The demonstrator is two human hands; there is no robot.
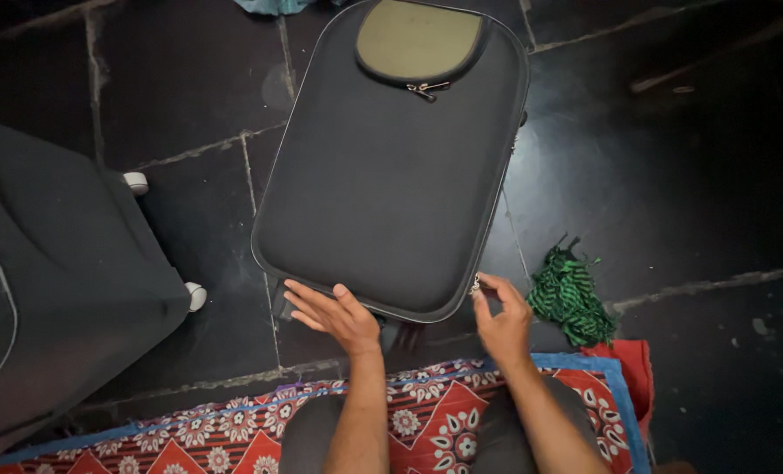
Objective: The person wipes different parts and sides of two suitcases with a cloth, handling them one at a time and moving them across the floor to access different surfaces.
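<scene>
Left hand (332, 316) open, flat on the near edge of a black rounded fabric suitcase (382, 184) (top cut off), right hand (501, 320) pinching its small metal zipper pull (475, 285).

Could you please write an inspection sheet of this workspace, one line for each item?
Surface: dark stone tile floor with pale joints; a red patterned mat with a blue border at the near edge.
Job's things: black suitcase lying flat, lid closed, olive pocket at its far end; zipper pull at the near right corner.
Clutter: green and black cloth and a red cloth to the right.
Grips: left hand rests flat on the near edge of the case; right hand pinches the zipper pull.
Cables: nothing seen.
Surroundings: second black suitcase with white wheels on the left; the person's knees on the mat.
</scene>
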